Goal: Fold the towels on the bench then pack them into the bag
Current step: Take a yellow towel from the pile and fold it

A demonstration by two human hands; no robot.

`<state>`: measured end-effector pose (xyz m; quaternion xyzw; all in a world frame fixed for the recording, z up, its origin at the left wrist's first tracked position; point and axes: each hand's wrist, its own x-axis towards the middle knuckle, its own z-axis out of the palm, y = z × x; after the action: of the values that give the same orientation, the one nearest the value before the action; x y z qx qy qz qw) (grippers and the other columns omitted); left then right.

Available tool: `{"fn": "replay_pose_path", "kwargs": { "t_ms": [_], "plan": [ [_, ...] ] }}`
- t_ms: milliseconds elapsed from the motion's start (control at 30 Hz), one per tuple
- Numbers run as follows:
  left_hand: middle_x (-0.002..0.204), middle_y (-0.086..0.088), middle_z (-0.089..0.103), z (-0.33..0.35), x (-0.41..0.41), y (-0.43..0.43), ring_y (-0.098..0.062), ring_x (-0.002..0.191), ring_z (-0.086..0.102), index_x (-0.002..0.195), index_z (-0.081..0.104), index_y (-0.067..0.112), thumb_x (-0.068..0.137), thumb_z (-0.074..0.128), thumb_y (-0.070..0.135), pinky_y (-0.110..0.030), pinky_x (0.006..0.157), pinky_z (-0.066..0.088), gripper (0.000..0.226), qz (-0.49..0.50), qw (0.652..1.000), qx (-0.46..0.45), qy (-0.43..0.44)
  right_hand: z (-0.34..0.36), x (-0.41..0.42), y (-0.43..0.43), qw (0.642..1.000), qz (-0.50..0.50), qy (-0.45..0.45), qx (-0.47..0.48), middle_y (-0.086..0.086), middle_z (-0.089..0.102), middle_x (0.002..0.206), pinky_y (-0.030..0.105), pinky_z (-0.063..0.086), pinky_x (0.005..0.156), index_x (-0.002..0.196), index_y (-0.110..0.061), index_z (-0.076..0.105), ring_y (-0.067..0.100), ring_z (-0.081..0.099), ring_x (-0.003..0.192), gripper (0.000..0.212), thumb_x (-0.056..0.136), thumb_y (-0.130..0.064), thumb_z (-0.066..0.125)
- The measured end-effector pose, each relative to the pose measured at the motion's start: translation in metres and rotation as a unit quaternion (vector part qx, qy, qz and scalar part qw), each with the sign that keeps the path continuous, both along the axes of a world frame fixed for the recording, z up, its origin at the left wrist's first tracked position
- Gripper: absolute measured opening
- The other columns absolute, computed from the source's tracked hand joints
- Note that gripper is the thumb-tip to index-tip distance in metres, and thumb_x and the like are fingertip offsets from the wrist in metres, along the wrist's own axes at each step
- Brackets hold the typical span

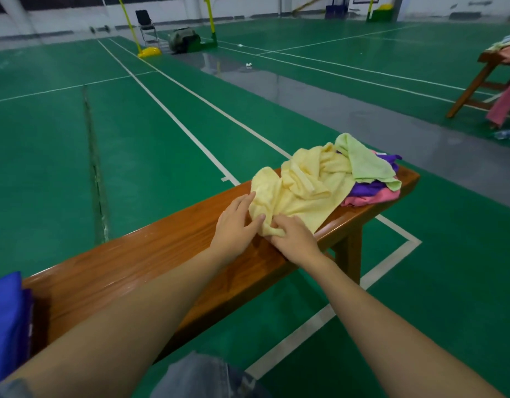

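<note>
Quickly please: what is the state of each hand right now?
Left hand: open, straight fingers resting on the yellow towel.
Right hand: closed, fingers curled on the near corner of the yellow towel.

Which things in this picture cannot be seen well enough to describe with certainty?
1. Head view: blue thing on the bench, cut by the left edge; bag or not, unclear.
2. Head view: purple towel and pink towel, mostly covered by the yellow towel and green towel.
3. Head view: right hand, fingertips buried in the yellow towel; grip unclear.
</note>
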<state>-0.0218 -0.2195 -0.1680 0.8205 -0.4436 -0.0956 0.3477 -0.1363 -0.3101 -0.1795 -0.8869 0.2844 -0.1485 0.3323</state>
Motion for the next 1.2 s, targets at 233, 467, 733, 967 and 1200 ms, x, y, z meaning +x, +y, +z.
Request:
{"fn": "replay_pose_path", "kwargs": {
  "t_ms": [233,467,733,967,1200],
  "plan": [
    [0.150,0.001,0.031,0.010,0.012,0.050,-0.017,0.138,0.028,0.145,0.031,0.022,0.097,0.044,0.039,-0.044,0.114,0.024,0.053,0.026,0.999,0.015,0.039,0.007,0.016,0.062,0.989,0.109,0.025,0.098,-0.005,0.061,0.086,0.038,0.046,0.078,0.077,-0.027,0.058,0.020,0.054,0.091,0.008,0.082,-0.031,0.064],
    [0.144,-0.002,0.041,0.008,0.044,0.118,-0.022,0.135,0.034,0.134,0.050,0.020,0.095,0.048,0.036,-0.044,0.112,0.026,0.042,0.030,0.992,0.117,0.045,0.009,0.042,0.140,0.968,0.199,0.062,0.138,-0.005,0.063,0.098,0.029,0.046,0.076,0.096,-0.018,0.065,0.015,0.058,0.093,0.022,0.080,-0.032,0.069],
    [0.128,-0.001,0.052,0.013,0.068,0.204,-0.019,0.118,0.045,0.124,0.061,0.017,0.094,0.052,0.032,-0.035,0.103,0.038,0.035,0.069,0.977,0.202,-0.019,0.016,0.063,0.194,0.940,0.301,0.086,0.132,-0.005,0.064,0.111,0.023,0.041,0.088,0.108,-0.014,0.069,0.009,0.054,0.102,0.026,0.084,-0.025,0.065],
    [0.121,0.005,0.052,0.012,0.064,0.227,-0.016,0.111,0.049,0.118,0.063,0.023,0.086,0.064,0.020,-0.027,0.096,0.040,0.032,0.071,0.975,0.201,-0.065,0.014,0.072,0.170,0.975,0.167,0.033,-0.139,-0.007,0.050,0.127,0.034,0.034,0.105,0.126,-0.028,0.056,0.013,0.044,0.118,0.035,0.092,-0.031,0.050],
    [0.111,0.003,0.059,0.018,0.075,0.240,-0.015,0.097,0.055,0.112,0.064,0.020,0.089,0.058,0.012,-0.023,0.081,0.048,0.025,0.077,0.963,0.243,-0.084,0.004,0.063,0.131,0.961,0.094,0.146,-0.214,-0.007,0.045,0.135,0.040,0.028,0.105,0.128,-0.029,0.051,0.015,0.037,0.127,0.039,0.098,-0.043,0.029]
  ]
}}
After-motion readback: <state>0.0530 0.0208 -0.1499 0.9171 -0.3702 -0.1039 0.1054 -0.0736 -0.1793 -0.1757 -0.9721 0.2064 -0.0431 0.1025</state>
